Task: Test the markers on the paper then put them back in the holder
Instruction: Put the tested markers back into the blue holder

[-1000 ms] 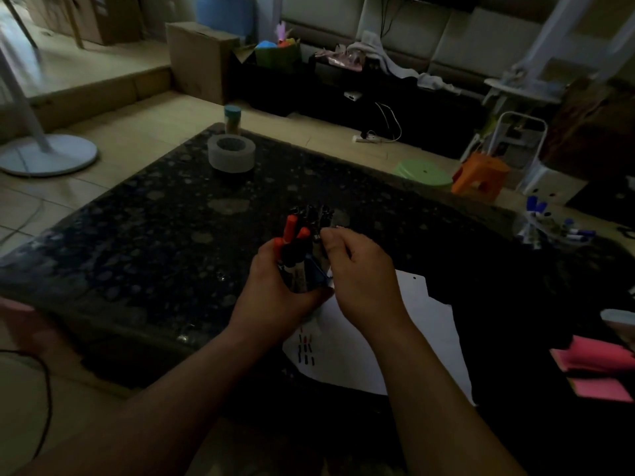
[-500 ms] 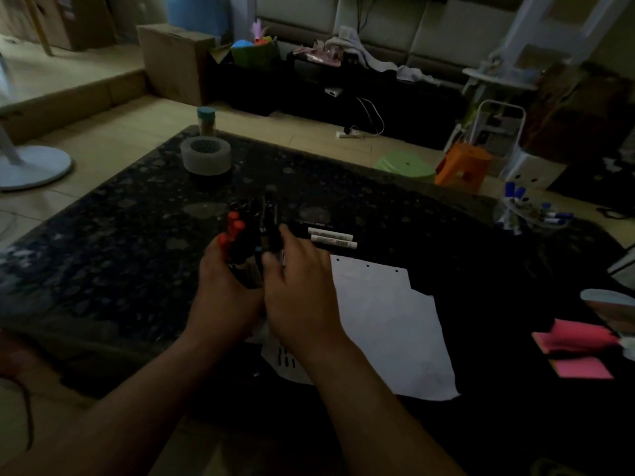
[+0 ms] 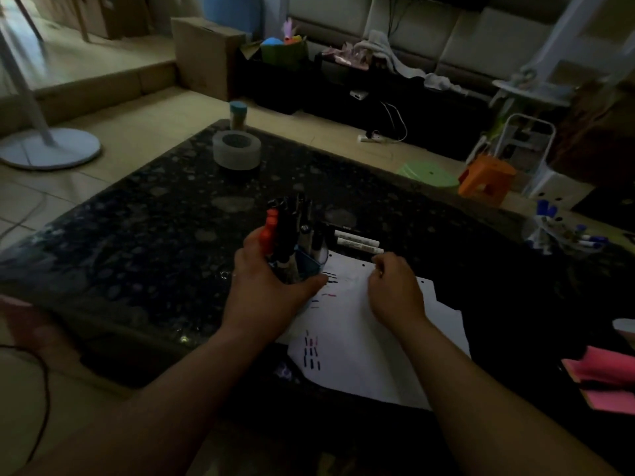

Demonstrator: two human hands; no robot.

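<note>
Wrapping left hand (image 3: 271, 286) round the small blue plastic holder (image 3: 307, 264), steadying it at the top-left corner of the white punched paper sheet (image 3: 364, 348) on the dark speckled stone surface (image 3: 137, 235). Keeping upright inside it: red-capped markers (image 3: 270, 228) & black-capped markers (image 3: 290, 218), bunched tight. Noting two white-barrelled markers (image 3: 359, 243) lying loose, side by side, just beyond the sheet's far edge, not yet back in. Hovering right hand (image 3: 395, 290) over the sheet's top edge, fingers curled, knuckles up, tips near the nearer loose marker. Pinching anything or not: cannot tell, too dark. Showing short test strokes on the sheet, so prob. sitting late in the task: testing mostly done, returning in hand. Next, likely: reaching fwd w/ right hand, picking one loose marker by the barrel, checking cap, dropping it vertical into a gap in the holder while bracing w/ left. Looking crowded inside, so risking a tip-over if forced.
</note>
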